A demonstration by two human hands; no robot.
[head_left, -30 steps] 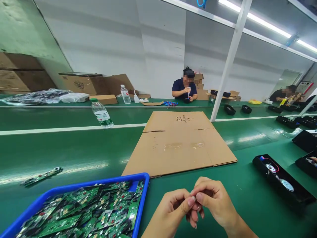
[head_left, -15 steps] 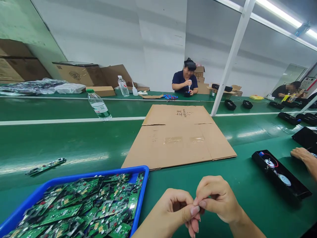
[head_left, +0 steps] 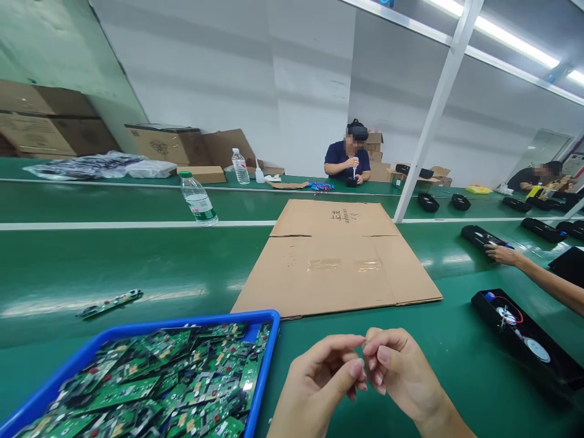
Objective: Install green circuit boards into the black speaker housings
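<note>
In the lower middle of the head view, my left hand (head_left: 322,377) and my right hand (head_left: 404,371) meet at the fingertips above the green tabletop. The left index finger reaches to the right fingertips, and the left thumb presses near the curled middle finger. My right thumb lies against its bent fingers. Whatever they hold is too small or hidden to make out. A blue tray (head_left: 269,365) heaped with green circuit boards (head_left: 182,377) stands left of my hands. To their right lies a black speaker-like housing (head_left: 524,334) with round metal parts and red wires inside.
A flattened cardboard sheet (head_left: 337,267) lies ahead. A single circuit board (head_left: 112,303) and a water bottle (head_left: 199,199) are at left. At right, a co-worker's hand (head_left: 502,254) touches another black housing (head_left: 479,236). Another person (head_left: 342,161) works across the table beyond a white post (head_left: 438,109).
My hands have loosened their fingertip pinch; the left index finger has straightened and the right hand has turned. The co-worker's hand has reached to a black housing farther back. The view has shifted slightly.
</note>
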